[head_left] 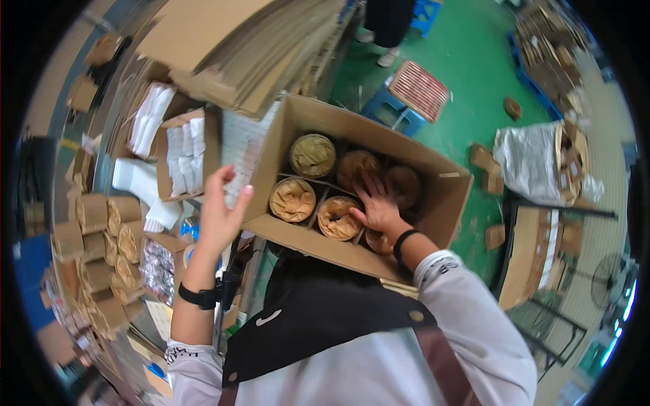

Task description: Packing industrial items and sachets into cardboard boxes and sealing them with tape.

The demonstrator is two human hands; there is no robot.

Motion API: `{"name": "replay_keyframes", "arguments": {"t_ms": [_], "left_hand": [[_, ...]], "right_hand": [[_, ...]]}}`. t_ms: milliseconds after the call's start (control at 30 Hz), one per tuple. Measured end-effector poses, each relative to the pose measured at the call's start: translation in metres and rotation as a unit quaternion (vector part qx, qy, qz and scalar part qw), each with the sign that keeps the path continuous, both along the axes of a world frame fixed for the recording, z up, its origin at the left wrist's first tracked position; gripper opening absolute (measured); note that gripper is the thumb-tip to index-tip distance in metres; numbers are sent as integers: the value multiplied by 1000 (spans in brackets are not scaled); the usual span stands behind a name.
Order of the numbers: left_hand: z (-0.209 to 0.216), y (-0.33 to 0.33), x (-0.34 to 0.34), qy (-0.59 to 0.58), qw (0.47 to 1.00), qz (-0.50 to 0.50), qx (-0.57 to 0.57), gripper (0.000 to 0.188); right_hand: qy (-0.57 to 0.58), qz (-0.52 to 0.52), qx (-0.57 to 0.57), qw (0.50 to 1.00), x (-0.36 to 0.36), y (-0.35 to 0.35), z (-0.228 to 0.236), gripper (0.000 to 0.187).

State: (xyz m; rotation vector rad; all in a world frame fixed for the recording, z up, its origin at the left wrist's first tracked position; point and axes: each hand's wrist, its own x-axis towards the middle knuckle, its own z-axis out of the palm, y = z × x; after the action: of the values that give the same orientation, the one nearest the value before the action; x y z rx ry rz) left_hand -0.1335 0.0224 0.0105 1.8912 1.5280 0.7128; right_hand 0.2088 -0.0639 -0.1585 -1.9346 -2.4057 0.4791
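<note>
An open cardboard box (448, 203) stands in front of me. Cardboard dividers part it into compartments, which hold several round containers with crumpled brown paper at their tops, among them a paper-lined container (292, 199) at the near left and a greener one (313, 155) behind it. My right hand (379, 208) reaches into the box, fingers spread over the papered tops in the middle, and covers part of them. Just outside the box's left wall, my left hand (227, 206) hangs with its fingers apart and holds nothing.
Stacked flat cardboard (250, 61) rises behind the box. On the left are a carton of white packets (186, 155) and several brown paper bundles (95, 213). Beyond the box stands a blue stool with a red-and-white top (418, 89). Another person's legs (389, 27) show farther back.
</note>
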Motion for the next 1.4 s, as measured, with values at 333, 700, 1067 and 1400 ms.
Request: {"name": "replay_keyframes", "arguments": {"t_ms": [333,700,1067,1400], "left_hand": [[-53,3,1,39,978,9,-204,51],[-85,-42,32,-28,986,-1,-167,44],[6,119,-178,76,989,105,-66,23],[-82,204,-158,163,984,58,-47,25]], "right_hand": [[169,-257,250,918,60,-32,185,90],[398,-500,-1,769,133,-124,110,19],[415,254,-145,862,-227,162,287,17],[-131,67,-41,988,-386,305,139,19]]}}
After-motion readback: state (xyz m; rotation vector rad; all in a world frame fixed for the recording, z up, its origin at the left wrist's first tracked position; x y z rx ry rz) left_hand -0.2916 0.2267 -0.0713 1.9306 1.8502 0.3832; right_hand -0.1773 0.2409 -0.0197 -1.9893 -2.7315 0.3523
